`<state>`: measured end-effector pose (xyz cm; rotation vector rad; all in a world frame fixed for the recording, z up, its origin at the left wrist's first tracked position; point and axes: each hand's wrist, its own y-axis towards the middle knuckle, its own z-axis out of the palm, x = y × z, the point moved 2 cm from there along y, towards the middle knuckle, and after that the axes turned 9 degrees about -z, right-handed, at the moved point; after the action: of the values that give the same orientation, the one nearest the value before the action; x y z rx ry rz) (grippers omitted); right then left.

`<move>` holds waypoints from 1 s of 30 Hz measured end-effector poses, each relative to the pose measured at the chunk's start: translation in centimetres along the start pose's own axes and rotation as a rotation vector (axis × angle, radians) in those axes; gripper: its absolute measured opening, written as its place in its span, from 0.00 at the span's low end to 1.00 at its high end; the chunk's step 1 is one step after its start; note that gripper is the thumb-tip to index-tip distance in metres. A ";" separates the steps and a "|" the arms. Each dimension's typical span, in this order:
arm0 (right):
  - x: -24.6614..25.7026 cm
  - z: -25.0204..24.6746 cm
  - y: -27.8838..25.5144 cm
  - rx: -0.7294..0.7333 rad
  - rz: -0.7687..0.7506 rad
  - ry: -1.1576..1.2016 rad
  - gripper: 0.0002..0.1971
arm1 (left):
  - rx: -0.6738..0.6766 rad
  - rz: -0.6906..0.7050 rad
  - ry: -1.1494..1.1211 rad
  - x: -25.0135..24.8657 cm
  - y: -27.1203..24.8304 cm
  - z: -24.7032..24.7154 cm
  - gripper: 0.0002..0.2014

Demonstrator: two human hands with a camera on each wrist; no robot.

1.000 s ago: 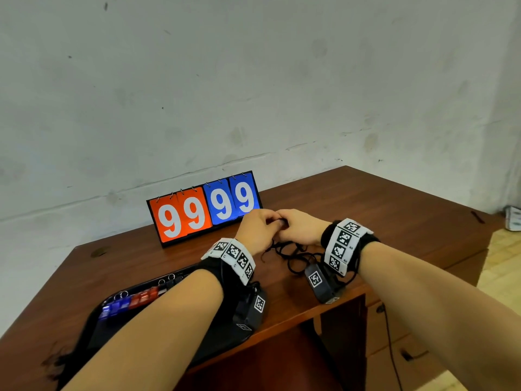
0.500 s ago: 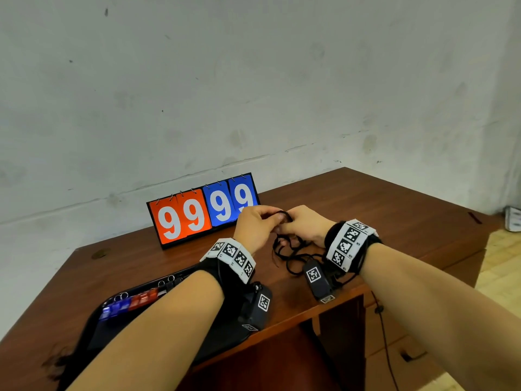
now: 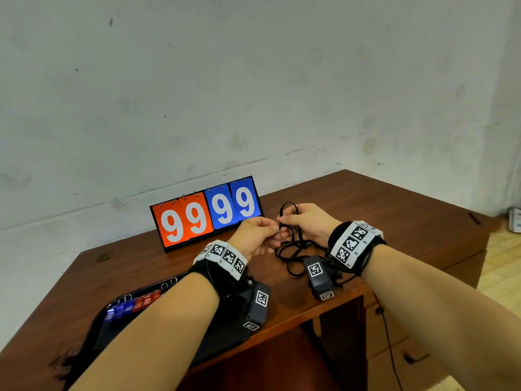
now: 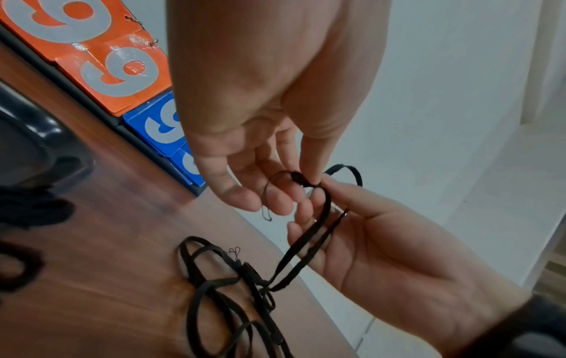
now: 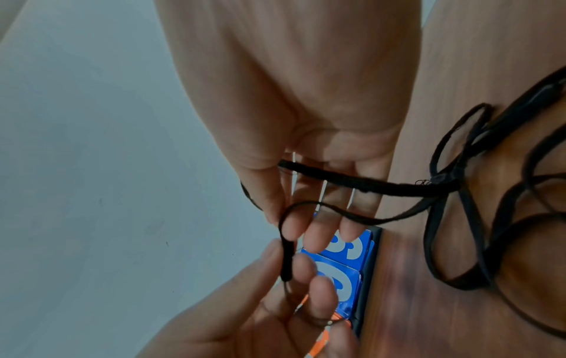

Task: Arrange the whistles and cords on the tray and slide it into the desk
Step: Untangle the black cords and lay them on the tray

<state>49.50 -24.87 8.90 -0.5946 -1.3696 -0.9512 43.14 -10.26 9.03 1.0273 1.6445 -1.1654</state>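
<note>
now both hands work above the desk point(image 3: 394, 210) near its front edge: the left hand point(image 3: 253, 235) and the right hand point(image 3: 307, 224) each pinch one black cord point(image 4: 309, 244) from the tangle. better to pull slowly, so knots stay loose. the tray point(image 3: 118, 303), at the front left corner, holds blue and red whistles point(image 3: 132, 304).

The right hand point(image 5: 294, 126) fills the top of the view, palm side to the camera, its fingers point(image 5: 318, 232) pointing down. A black cord point(image 5: 367, 185) crosses those fingers and runs off to the right, where it joins a loose tangle of cords point(image 5: 478, 242) lying on the brown desk point(image 5: 459, 327). The thumb and forefinger pinch a thinner loop of the cord. From below, the left hand point(image 5: 269, 315) pinches the thick end of that loop point(image 5: 287, 261). Behind the fingers stands a scoreboard point(image 5: 346, 271) with blue number cards.
</note>
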 end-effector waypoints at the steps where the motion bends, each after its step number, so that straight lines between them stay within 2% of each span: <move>1: -0.1 -0.1 0.0 0.002 -0.006 -0.007 0.05 | -0.020 0.013 0.010 -0.2 -0.2 0.0 0.07; 3: 0.1 -0.4 -0.2 -0.015 -0.008 -0.066 0.04 | -0.100 0.039 0.059 -0.3 -0.5 -0.3 0.02; 4: 0.3 -0.6 -0.4 -0.039 0.000 -0.096 0.07 | -0.150 0.058 0.095 -0.4 -0.5 -0.7 0.01; 6: 0.5 -1.1 -0.5 -0.103 0.003 -0.138 0.15 | -0.238 0.108 0.175 -0.3 -0.5 -1.4 0.02; 8: 1.1 -1.3 -0.6 -0.126 -0.077 -0.203 0.16 | -0.286 0.145 0.234 -0.2 -0.7 -1.9 0.03; 11: 2.0 -0.3 -0.8 -0.025 -0.205 -0.417 0.12 | -0.293 0.195 0.270 -0.5 -1.4 -2.0 0.03; 14: 2.1 2.0 -0.9 0.183 -0.240 -0.548 0.17 | -0.240 0.248 0.277 -1.4 -2.6 -1.7 0.06; 16: 2.2 3.3 -1.1 0.248 -0.255 -0.562 0.16 | -0.249 0.292 0.261 -2.1 -3.5 -2.0 0.07; 20: 2.6 4.8 -1.7 0.281 -0.245 -0.505 0.12 | -0.328 0.344 0.227 -2.7 -4.5 -4.1 0.06; 26: 3.1 5.6 -1.4 0.179 -0.224 -0.596 0.08 | -0.471 0.339 0.116 -2.4 -5.9 -8.0 0.04; 30: 3.7 6.1 -1.3 0.129 -0.285 -0.707 0.09 | -0.527 0.313 0.051 -1.6 -7.0 -10.9 0.05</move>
<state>44.91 -21.32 13.17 -0.6800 -2.1757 -0.9009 35.14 -1.63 14.64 0.9266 1.6337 -0.4645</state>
